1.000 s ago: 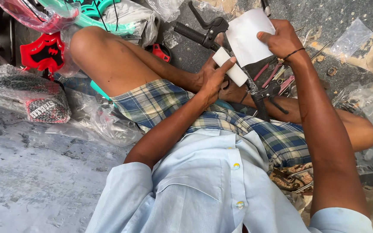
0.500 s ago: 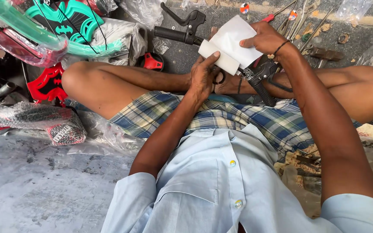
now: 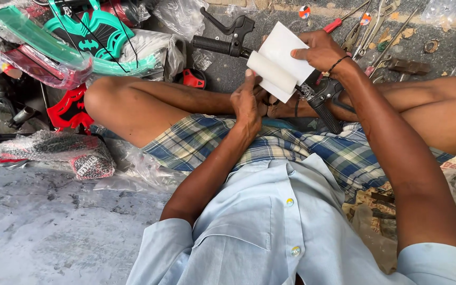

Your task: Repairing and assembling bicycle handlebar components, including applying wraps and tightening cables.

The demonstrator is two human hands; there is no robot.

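Note:
I sit cross-legged on the ground. A white sheet of paper (image 3: 283, 55) is half rolled around the middle of a black bicycle handlebar (image 3: 218, 45) that lies across my lap. My left hand (image 3: 247, 103) grips the rolled lower end of the paper from below. My right hand (image 3: 320, 51) pinches the flat upper corner of the sheet, a dark band on its wrist. The handlebar's second grip (image 3: 325, 115) shows under my right forearm. A black brake lever (image 3: 237, 24) sticks up from the far grip.
Teal plastic bicycle parts (image 3: 96, 34) in clear wrap and a red plastic piece (image 3: 67, 111) lie at the left. A wrapped bundle (image 3: 54, 150) rests by my left knee. Several hand tools, a red-handled screwdriver (image 3: 339, 24) among them, lie beyond my right hand.
The view has tilted down and shifted. My hands have kept hold of the paper and the sheet has rolled further around the handlebar.

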